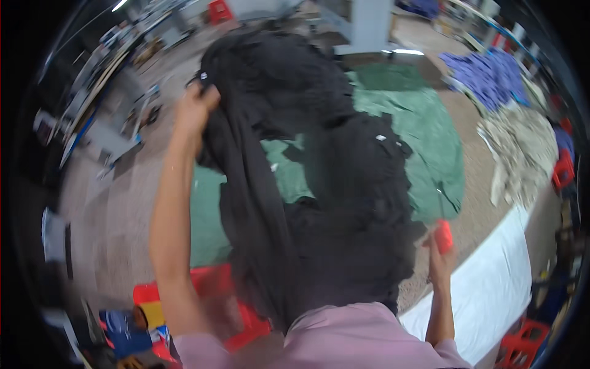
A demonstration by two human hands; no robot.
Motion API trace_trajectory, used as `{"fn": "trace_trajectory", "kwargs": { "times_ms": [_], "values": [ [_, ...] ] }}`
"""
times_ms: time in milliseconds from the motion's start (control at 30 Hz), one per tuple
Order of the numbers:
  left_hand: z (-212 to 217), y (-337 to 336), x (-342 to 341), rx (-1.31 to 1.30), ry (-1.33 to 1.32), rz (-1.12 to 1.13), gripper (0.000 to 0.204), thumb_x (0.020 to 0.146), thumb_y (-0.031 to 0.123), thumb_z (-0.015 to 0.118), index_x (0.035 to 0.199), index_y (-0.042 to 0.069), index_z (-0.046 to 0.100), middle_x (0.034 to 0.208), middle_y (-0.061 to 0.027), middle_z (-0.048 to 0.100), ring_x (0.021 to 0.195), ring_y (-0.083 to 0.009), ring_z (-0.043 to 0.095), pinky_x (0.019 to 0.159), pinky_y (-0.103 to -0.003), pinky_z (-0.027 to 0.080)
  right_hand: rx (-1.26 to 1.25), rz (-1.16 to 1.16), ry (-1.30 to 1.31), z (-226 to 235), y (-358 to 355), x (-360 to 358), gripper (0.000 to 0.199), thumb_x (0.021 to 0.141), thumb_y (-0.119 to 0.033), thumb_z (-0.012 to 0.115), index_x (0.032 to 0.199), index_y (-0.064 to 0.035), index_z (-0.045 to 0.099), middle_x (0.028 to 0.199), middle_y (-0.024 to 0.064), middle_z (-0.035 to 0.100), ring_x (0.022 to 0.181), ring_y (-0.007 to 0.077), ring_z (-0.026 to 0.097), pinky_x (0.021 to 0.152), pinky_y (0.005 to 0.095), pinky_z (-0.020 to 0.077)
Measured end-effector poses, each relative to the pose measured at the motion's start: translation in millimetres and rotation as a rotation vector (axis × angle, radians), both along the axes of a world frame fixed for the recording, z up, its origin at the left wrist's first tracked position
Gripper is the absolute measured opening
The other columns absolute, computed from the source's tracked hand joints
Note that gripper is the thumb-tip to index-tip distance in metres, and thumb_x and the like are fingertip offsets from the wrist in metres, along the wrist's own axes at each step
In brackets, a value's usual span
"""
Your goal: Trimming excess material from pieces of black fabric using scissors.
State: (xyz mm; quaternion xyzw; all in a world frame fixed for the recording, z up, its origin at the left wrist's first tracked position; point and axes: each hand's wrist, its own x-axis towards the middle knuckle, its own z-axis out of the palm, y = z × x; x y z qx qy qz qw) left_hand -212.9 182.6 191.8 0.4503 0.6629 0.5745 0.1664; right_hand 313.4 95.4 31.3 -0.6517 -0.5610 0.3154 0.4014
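Observation:
My left hand [195,107] is raised at the upper left and grips the top of a large black garment [319,184], which hangs down in front of me and covers the middle of the view. My right hand [439,255] is low on the right, beside the garment's lower edge, closed around a small red-handled tool [444,236] with a thin metal tip pointing up. The picture is blurred, so I cannot tell what kind of tool it is.
A green cloth pile [430,141] lies on the floor behind the garment. Purple fabric [485,74] and beige fabric [522,147] lie at the right. A white sheet [491,289] covers a surface at lower right. Red plastic stool [209,283] stands below.

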Motion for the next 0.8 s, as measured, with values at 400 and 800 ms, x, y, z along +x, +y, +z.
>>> {"fn": "trace_trajectory", "kwargs": {
  "times_ms": [400, 800],
  "values": [
    [170.6, -112.9, -195.1, 0.698, 0.129, 0.364, 0.022, 0.092, 0.008, 0.066, 0.110, -0.002, 0.060, 0.103, -0.0126, 0.067, 0.087, -0.0250, 0.068, 0.076, -0.038, 0.057, 0.061, 0.212, 0.009, -10.9, 25.4, -30.6, 0.045, 0.098, -0.016, 0.061, 0.135, 0.0053, 0.050, 0.088, 0.0057, 0.063, 0.076, 0.0122, 0.061, 0.072, 0.0269, 0.0498],
    [-324.7, -354.3, -8.4, -0.133, -0.226, 0.635, 0.026, 0.088, 0.010, 0.063, 0.111, -0.003, 0.064, 0.102, -0.0074, 0.065, 0.098, -0.0170, 0.057, 0.092, -0.032, 0.043, 0.166, 0.136, -0.172, -1.0, 20.7, -32.6, 0.038, 0.090, -0.012, 0.067, 0.127, -0.0026, 0.058, 0.099, 0.0107, 0.066, 0.090, 0.0224, 0.063, 0.083, 0.0305, 0.0479]
  ]
}}
